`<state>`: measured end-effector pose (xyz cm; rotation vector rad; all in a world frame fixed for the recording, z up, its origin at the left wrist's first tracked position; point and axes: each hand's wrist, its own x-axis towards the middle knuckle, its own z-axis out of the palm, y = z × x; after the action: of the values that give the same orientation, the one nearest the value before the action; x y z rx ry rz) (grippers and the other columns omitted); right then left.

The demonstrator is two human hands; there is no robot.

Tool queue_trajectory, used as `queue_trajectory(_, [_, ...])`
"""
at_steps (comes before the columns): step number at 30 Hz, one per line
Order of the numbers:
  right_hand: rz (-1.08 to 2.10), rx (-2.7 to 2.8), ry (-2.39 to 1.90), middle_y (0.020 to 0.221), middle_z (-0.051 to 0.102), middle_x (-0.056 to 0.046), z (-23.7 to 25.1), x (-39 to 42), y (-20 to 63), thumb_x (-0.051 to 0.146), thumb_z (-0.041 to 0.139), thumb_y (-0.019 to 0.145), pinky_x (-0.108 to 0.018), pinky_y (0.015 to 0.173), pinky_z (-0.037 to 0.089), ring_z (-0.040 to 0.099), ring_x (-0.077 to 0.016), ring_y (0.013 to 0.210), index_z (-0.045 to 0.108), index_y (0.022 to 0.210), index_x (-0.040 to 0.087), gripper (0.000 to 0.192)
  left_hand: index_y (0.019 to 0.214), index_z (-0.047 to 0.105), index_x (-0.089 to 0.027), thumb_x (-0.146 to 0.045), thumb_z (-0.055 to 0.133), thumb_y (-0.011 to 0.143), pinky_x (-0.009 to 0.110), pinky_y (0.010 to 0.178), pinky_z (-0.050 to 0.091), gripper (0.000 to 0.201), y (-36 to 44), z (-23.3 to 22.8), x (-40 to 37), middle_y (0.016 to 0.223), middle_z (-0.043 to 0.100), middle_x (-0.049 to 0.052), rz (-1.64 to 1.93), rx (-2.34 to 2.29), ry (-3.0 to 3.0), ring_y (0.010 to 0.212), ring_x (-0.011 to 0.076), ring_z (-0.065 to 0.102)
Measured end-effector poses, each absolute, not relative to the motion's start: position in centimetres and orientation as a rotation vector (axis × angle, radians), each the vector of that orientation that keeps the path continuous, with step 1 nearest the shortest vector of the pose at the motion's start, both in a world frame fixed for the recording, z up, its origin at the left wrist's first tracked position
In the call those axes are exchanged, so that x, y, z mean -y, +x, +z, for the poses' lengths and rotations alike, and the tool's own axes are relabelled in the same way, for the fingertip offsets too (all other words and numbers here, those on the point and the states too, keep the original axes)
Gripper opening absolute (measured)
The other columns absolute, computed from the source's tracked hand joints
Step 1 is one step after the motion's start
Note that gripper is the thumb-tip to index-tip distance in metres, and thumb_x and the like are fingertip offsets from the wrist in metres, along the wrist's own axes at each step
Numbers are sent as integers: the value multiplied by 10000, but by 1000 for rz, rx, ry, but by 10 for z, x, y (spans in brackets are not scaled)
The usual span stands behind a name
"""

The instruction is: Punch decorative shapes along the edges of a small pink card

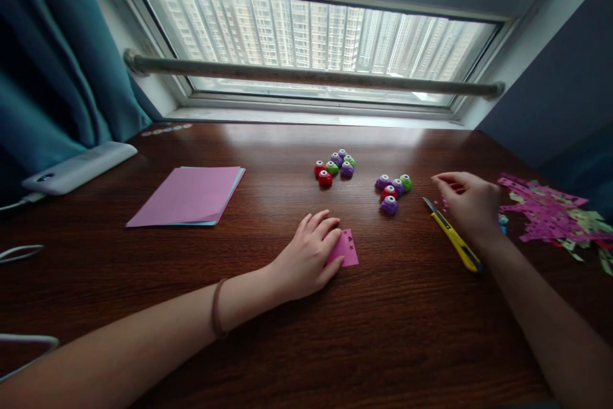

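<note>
Left hand [306, 256] lies flat, fingers together, pinning the pink paper strip [345, 247]; right hand [472, 205], fingers curled, perhaps pinching scraps, hovers above the yellow knife [454, 237]

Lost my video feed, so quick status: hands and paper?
Left hand flat on pink paper piece. Right hand loosely curled above yellow knife, holding nothing visible. Small punches between hands.

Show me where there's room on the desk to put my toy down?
Bare wood lies between the paper stack and the left hand, and along the near edge between both arms. It's crowded by the paper punches, the yellow knife, the right hand and the pink scraps.
</note>
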<state>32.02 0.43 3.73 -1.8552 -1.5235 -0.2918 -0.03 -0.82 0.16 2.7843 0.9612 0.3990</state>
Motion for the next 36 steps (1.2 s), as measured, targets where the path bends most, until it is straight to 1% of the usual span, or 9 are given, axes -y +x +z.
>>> queue_trajectory(2, [-151,1754,-1618,749,653,-28,31,0,286,268,600,793,-268,593,424,566,-146,600,671,811,184,111,1164,492,-133,-339,423,857,503,1082,221,376,0,1,8,1304,431,125,396,-965,2783,1287,299,269])
queue_trajectory(4, [29,1983,-1404,799,641,-54,24,5,252,221,542,836,-278,645,432,584,-166,696,652,840,166,123,1159,494,-131,-340,417,860,500,1086,217,373,0,1,8,1309,427,124,397,-965,2783,1290,300,267])
queue_trajectory(7, [146,2181,-1257,765,612,-37,13,2,213,197,525,848,-248,618,434,567,-144,672,637,850,172,115,1171,484,-123,-331,416,861,495,1090,215,380,1,2,8,1300,435,125,404,-955,2781,1289,298,274])
queue_trajectory(12, [152,2343,-1028,775,591,-55,2,-38,197,274,510,861,-280,676,426,534,-163,738,627,853,164,161,1181,474,-125,-320,426,857,495,1092,210,381,1,3,9,1296,436,126,425,-934,2775,1285,286,285])
queue_trajectory(15, [111,2398,-926,729,570,-53,-1,-63,204,305,506,855,-290,648,408,507,-167,708,625,796,163,195,1189,467,-125,-338,422,860,490,1093,207,395,0,3,9,1298,436,126,431,-925,2769,1289,285,282])
queue_trajectory(21, [12,2421,-895,665,543,-43,-7,-85,216,303,502,848,-286,603,382,475,-158,638,593,728,161,206,1183,461,-123,-355,399,872,496,1085,218,393,-2,2,9,1293,448,126,450,-895,2757,1292,289,286])
queue_trajectory(28, [-114,2369,-1010,684,562,-49,-10,-102,221,305,484,863,-296,626,377,497,-175,666,574,708,172,223,1204,445,-123,-349,398,873,505,1079,220,404,-2,3,8,1288,457,115,442,-872,2752,1290,294,286])
queue_trajectory(33, [-169,2259,-1117,831,584,-80,-13,-110,211,253,438,881,-314,681,398,530,-209,787,587,820,176,178,1202,450,-121,-343,404,870,500,1082,218,403,-2,3,9,1292,453,116,431,-864,2750,1292,295,282])
queue_trajectory(36, [-150,2216,-1145,882,573,-76,-9,-108,198,252,438,883,-312,701,415,536,-203,794,579,923,183,162,1208,447,-124,-339,414,865,499,1081,219,406,-2,3,9,1288,456,119,443,-865,2740,1291,292,286])
